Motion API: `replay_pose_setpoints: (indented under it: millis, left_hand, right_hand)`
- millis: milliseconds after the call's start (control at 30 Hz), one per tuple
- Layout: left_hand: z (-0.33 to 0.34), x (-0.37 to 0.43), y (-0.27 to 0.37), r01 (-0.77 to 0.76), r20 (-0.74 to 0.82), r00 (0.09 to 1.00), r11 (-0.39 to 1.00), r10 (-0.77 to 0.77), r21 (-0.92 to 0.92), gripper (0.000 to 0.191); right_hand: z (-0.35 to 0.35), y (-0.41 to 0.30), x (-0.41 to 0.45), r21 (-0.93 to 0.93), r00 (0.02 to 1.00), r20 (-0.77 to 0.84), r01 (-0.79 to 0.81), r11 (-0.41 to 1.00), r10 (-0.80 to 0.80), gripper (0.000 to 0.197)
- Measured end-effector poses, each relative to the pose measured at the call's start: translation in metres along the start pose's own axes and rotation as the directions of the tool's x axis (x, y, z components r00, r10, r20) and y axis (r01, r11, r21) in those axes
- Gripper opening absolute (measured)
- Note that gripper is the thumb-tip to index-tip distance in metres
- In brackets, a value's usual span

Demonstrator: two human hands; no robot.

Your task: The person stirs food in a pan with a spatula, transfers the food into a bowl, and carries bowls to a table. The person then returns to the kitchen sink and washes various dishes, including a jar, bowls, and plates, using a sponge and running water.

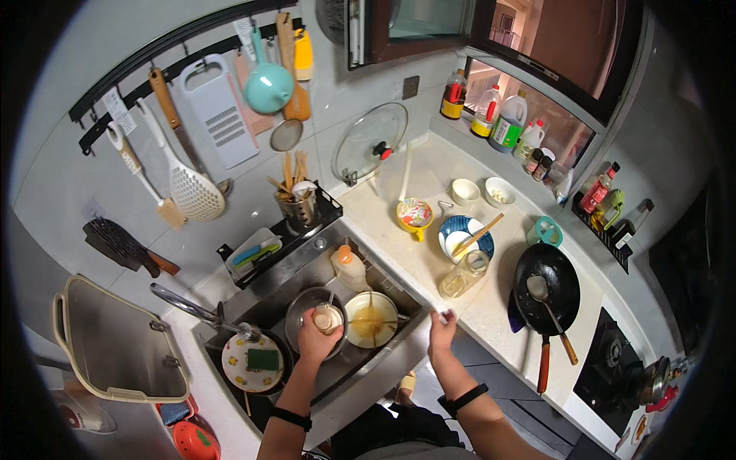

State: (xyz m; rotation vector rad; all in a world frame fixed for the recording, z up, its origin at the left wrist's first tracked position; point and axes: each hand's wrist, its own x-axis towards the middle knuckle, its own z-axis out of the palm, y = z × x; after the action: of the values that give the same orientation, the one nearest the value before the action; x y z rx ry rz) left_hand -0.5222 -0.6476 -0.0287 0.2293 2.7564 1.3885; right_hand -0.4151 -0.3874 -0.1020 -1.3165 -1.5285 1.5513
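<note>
My left hand (319,339) grips a small clear container (327,318) over the sink. Beneath it is a round metal pot (296,313). To its right sits a white bowl (362,305) with yellowish liquid and chopsticks (374,322) across it. My right hand (443,332) is raised near the counter's front edge, fingers curled. Something small and whitish shows at its fingertips, too unclear to name. Just beyond that hand a glass jar (460,279) stands on the counter. A patterned plate (236,362) bearing a green scouring pad (263,359) lies at the sink's left.
The faucet (190,303) reaches over the sink's left side, and an orange-capped bottle (349,269) stands at its back. On the counter are a blue-and-white bowl (445,230), a yellow patterned cup (415,214) and a black wok (555,264) with a spatula. Right of these is the gas stove (609,368).
</note>
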Motion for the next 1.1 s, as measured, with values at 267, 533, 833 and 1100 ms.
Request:
replay_pose_setpoints:
  millis: [267,533,833,1100]
  left_hand:
    - [0.05,-0.003,0.022,0.016,-0.006,1.0,0.938,-0.019,-0.346,0.052]
    - [0.048,-0.003,0.057,0.093,-0.075,0.99,0.957,-0.118,-0.274,0.058]
    - [0.021,0.018,0.05,0.253,0.19,0.946,0.232,-0.262,-0.939,0.033]
    - [-0.008,0.022,0.053,0.371,0.323,0.92,0.232,-0.22,-0.899,0.041]
  right_hand:
    - [-0.044,-0.065,0.1,-0.165,0.803,0.154,0.595,0.786,-0.576,0.096]
    - [-0.039,-0.104,0.108,0.007,0.697,0.393,0.65,0.76,-0.6,0.085]
    - [-0.032,-0.111,0.066,-0.24,0.532,0.639,0.824,0.513,-0.555,0.079]
    - [-0.021,-0.102,0.041,-0.354,0.53,0.672,0.844,0.403,-0.518,0.079]
